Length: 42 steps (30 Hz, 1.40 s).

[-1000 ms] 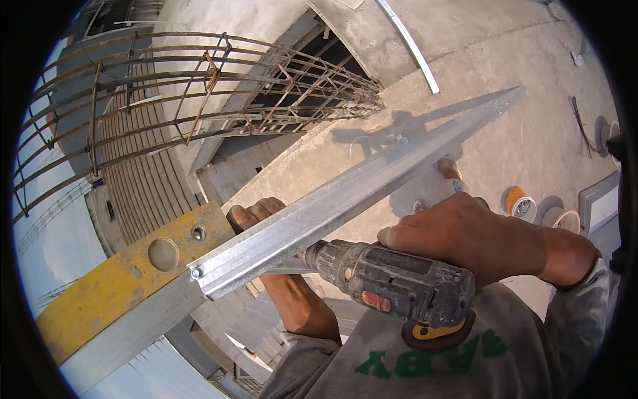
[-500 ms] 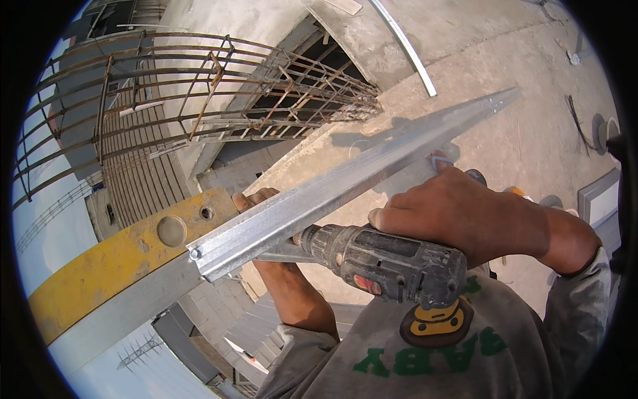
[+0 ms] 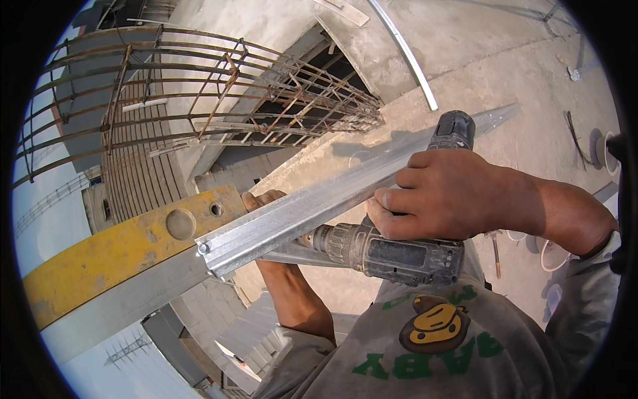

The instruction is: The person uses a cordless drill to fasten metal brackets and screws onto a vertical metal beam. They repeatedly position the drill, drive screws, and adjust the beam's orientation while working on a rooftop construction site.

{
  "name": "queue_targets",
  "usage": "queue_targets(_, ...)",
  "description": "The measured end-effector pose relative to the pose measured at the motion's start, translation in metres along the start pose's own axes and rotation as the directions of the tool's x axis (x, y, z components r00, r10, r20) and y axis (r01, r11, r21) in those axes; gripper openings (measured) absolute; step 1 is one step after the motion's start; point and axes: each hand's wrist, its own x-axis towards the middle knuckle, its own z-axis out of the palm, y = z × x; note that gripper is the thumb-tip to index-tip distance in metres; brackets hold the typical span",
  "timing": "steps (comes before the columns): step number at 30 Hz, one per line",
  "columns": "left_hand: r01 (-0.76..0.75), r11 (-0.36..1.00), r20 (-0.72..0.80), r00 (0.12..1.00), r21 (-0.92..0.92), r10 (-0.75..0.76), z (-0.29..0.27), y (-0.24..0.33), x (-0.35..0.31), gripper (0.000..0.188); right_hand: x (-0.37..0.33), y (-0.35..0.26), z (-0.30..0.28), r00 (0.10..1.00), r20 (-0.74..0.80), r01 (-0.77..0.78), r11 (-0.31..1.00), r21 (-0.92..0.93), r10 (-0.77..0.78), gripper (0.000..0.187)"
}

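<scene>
A long galvanized metal channel (image 3: 319, 193) runs diagonally across the middle, its near end at the left with a bolt head (image 3: 203, 249) in it. My left hand (image 3: 264, 199) is curled around the channel from beneath; fingertips show past its far edge, and the rest is hidden. In my right hand (image 3: 432, 193) is a dusty black cordless drill (image 3: 415, 256), gripped by the handle, which rises over the channel. The drill's chuck (image 3: 339, 241) points left at the channel's near side; whether its tip touches metal I cannot tell.
At the left a yellow-and-grey bar (image 3: 119, 256) with a round recess lies close to the channel's end. A rusty rebar cage (image 3: 219, 86) stretches beyond it, beside a dark opening. A white strip (image 3: 409, 56) and a hammer (image 3: 496, 256) lie on the concrete floor.
My right hand has rolled over, bringing the drill's handle up across the channel. The drill body has levelled, with its chuck still beside the channel. My left hand keeps its grip.
</scene>
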Motion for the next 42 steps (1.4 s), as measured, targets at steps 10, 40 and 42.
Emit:
queue_targets(10,-0.028,1.000,0.011,1.000,0.001,0.028,-0.001,-0.002,0.002,0.029,-0.005,-0.017,-0.004,0.957,0.133,-0.281,0.719,0.635,0.257,0.035)
queue_targets(40,-0.056,0.998,0.052,0.997,-0.015,0.056,-0.007,-0.008,0.003,0.029,0.032,0.007,-0.046,0.927,0.370,-0.167,0.952,0.255,0.063,0.030)
queue_targets(42,-0.050,0.999,0.046,0.998,-0.009,0.051,-0.008,-0.009,0.002,0.029,0.033,0.005,-0.046,0.952,0.298,-0.141,0.962,0.234,0.067,0.029)
